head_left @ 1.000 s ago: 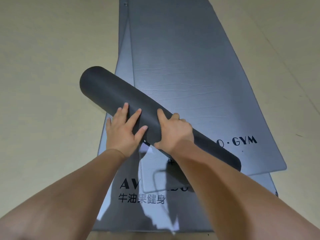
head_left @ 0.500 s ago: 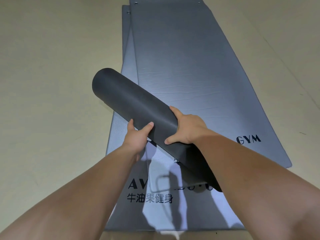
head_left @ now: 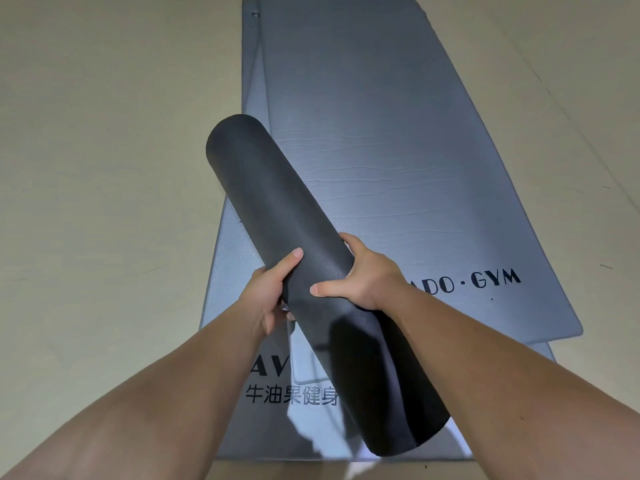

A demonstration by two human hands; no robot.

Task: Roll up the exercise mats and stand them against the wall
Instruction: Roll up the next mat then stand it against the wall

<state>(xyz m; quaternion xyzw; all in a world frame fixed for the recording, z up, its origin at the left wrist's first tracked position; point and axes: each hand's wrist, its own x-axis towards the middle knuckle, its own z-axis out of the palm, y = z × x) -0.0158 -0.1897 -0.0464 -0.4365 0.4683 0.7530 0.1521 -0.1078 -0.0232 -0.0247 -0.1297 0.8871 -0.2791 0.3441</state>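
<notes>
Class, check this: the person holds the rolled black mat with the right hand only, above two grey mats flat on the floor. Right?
No: the head view shows the left hand and right hand both holding the rolled black mat, above two grey mats flat on the floor.

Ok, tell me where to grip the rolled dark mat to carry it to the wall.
Grip the rolled dark mat around its middle, one hand from each side, as the left hand and right hand do. The roll looks too thick for one hand to wrap, and it is long, so an end hold would probably tip.
</notes>
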